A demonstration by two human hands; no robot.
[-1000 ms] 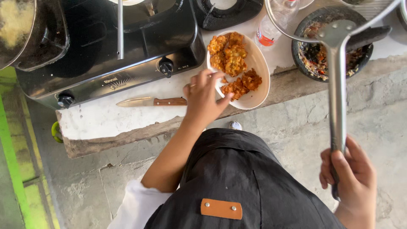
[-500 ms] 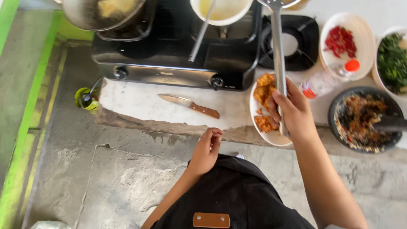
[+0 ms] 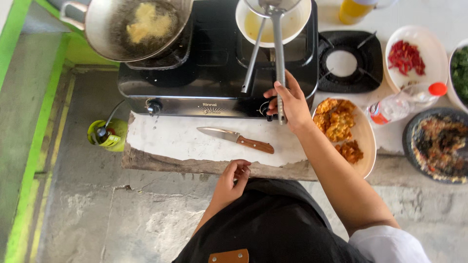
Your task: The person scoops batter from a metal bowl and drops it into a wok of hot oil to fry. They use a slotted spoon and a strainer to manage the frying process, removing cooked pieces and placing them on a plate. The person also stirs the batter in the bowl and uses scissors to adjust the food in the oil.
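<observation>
1. The right hand (image 3: 288,101) grips the long metal handle of a skimmer (image 3: 278,48), fingers wrapped tight round its lower end.
2. The skimmer's head sits over a white bowl (image 3: 297,27) of yellow liquid on the black stove (image 3: 214,68); a second metal handle leans out of the same bowl.
3. The left hand (image 3: 234,178) hangs loosely curled and holds nothing, just at the near edge of the white counter (image 3: 165,139).
4. A knife (image 3: 236,140) with a wooden handle lies flat on the counter between the two hands, touching neither.
5. A wok (image 3: 131,29) with a pale fritter in oil stands on the stove's left burner.
6. A plate (image 3: 365,141) of fried pieces lies just right of the right wrist.
7. Further right are a dish of red chillies (image 3: 407,56), a clear bottle (image 3: 404,100) with a red cap lying on its side, and a dark mortar (image 3: 434,146).
</observation>
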